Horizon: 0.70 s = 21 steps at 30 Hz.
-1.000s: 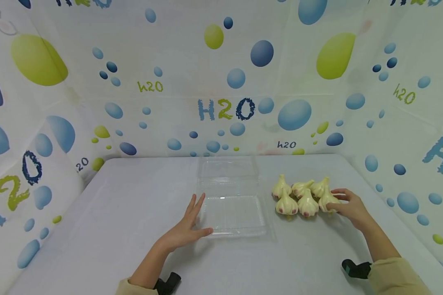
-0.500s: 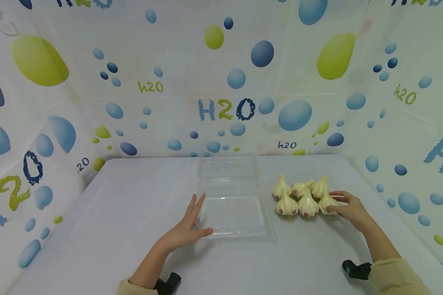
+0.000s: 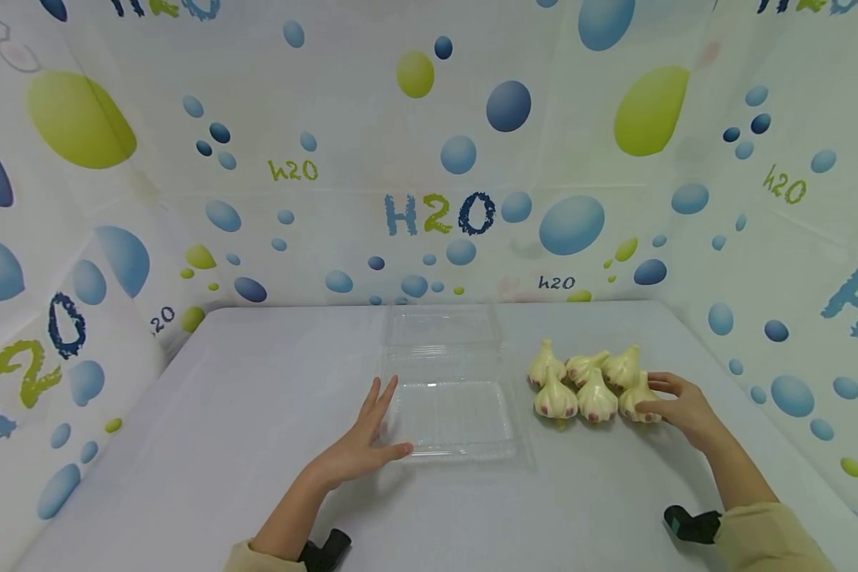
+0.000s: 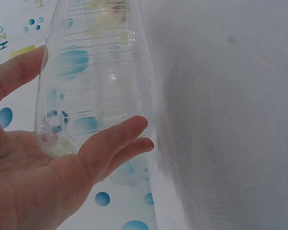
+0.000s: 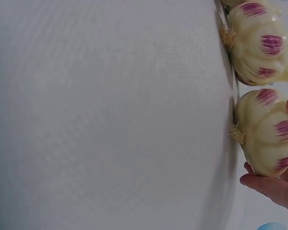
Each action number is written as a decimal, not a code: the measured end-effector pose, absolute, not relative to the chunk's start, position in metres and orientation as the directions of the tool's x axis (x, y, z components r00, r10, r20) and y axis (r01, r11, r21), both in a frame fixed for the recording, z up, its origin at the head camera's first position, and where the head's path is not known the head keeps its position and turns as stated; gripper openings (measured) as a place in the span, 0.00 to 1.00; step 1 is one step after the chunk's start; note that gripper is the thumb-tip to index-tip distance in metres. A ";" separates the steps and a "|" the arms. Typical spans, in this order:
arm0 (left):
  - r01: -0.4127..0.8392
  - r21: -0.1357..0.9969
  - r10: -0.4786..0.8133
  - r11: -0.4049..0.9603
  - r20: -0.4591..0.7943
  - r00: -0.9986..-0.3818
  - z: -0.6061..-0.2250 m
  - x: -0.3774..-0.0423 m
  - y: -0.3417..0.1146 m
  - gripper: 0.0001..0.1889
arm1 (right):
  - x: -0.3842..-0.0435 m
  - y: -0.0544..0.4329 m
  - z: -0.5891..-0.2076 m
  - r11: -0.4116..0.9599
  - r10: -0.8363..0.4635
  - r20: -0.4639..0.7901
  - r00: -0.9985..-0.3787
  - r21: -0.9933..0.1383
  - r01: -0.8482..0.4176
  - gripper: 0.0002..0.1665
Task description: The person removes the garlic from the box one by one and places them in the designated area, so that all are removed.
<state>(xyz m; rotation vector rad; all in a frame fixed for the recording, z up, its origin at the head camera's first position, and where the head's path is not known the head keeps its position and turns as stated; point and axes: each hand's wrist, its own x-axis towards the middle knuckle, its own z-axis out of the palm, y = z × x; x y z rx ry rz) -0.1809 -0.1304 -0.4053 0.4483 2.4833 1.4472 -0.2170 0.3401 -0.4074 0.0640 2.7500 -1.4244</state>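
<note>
My right hand [image 3: 679,407] grips the front right garlic bulb [image 3: 638,400] of a small cluster, thumb on the near side and fingers on the far side. In the right wrist view this garlic bulb [image 5: 269,132] shows purple streaks and a tuft of roots, and stands on the table beside another. My left hand [image 3: 361,445], fingers straight and spread, rests against the left side of a clear plastic clamshell box [image 3: 452,451]. The left wrist view shows the thumb and fingers around a corner of the clear box [image 4: 96,72].
The box's lid [image 3: 442,327] lies folded back toward the rear wall. Other garlic bulbs [image 3: 556,399] stand in two rows right of the box. A white cloth covers the table [image 3: 257,381], and a printed curtain [image 3: 357,119] rises behind and at both sides.
My right hand and the garlic bulb in it have shifted slightly to the right, and the bulb's neck leans less to the left. My left hand and the box have stayed still.
</note>
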 end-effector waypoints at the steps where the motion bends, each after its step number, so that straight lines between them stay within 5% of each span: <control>1: 0.145 0.873 0.373 0.465 -0.044 -0.927 -0.406 -0.181 -0.130 0.50 | -0.217 0.340 -0.408 0.573 0.014 -0.057 -0.998 -0.817 0.055 0.40; 21: 0.128 0.880 0.388 0.458 -0.068 -0.919 -0.406 -0.178 -0.131 0.49 | -0.216 0.348 -0.401 0.494 -0.006 -0.045 -0.999 -0.868 0.036 0.41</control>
